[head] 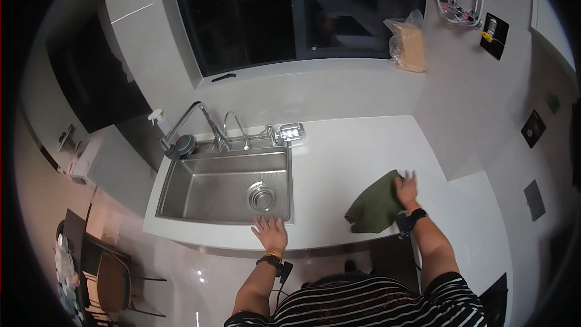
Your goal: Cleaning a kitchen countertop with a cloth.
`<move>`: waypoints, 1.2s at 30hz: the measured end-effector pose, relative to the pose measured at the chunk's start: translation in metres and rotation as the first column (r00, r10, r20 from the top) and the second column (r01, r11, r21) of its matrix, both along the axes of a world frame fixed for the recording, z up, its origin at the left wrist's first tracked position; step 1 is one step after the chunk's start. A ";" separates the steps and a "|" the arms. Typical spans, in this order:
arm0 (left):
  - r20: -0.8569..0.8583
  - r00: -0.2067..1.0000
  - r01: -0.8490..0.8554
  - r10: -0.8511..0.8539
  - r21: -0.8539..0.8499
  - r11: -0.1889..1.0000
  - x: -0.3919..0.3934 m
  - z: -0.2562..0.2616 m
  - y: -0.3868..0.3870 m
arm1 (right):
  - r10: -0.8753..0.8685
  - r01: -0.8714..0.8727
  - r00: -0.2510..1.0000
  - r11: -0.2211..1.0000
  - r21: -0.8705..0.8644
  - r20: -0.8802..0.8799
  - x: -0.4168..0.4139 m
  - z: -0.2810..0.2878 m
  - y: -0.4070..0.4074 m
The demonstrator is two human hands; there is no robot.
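Observation:
A dark green cloth (376, 204) lies spread and a little rumpled on the white countertop (336, 154), close to its front edge. My right hand (407, 190) is at the cloth's right side, its fingers spread and slightly blurred, the thumb side against the fabric. Flat against the front rim of the stainless steel sink (236, 168) rests my left hand (271, 235), fingers apart and holding nothing. The basin's round drain strainer (262, 197) sits just beyond those fingertips.
Behind the basin stand a tall pull-down faucet (209, 120), a slim curved tap (236, 127) and a clear soap holder (292, 131). A spray bottle (160, 120) is at the left. On the windowsill stands a bubble-wrapped package (408, 45). A chair (113, 281) is at lower left.

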State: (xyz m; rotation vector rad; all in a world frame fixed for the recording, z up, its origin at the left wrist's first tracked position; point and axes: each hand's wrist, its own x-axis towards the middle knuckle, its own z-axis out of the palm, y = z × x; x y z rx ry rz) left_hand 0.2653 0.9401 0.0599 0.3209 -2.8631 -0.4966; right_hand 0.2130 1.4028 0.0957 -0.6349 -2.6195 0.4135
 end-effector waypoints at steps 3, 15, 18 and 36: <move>0.023 0.999 -0.041 0.042 -0.044 0.998 0.008 -0.003 -0.009 | 0.258 -0.204 0.813 0.966 -0.159 0.523 0.017 -0.022 -0.100; 0.033 0.999 -0.015 0.017 -0.071 0.997 0.003 -0.002 -0.008 | 0.793 -0.828 0.558 0.550 0.105 0.244 0.042 -0.028 -0.162; 0.004 1.000 -0.005 0.005 -0.084 0.996 0.001 -0.001 -0.004 | 0.489 -0.511 0.854 0.853 0.107 0.177 0.056 -0.050 -0.040; 0.111 0.991 -0.064 0.080 -0.147 0.987 -0.005 0.009 0.009 | 0.206 -0.204 0.947 0.978 -0.032 0.246 -0.011 -0.038 -0.044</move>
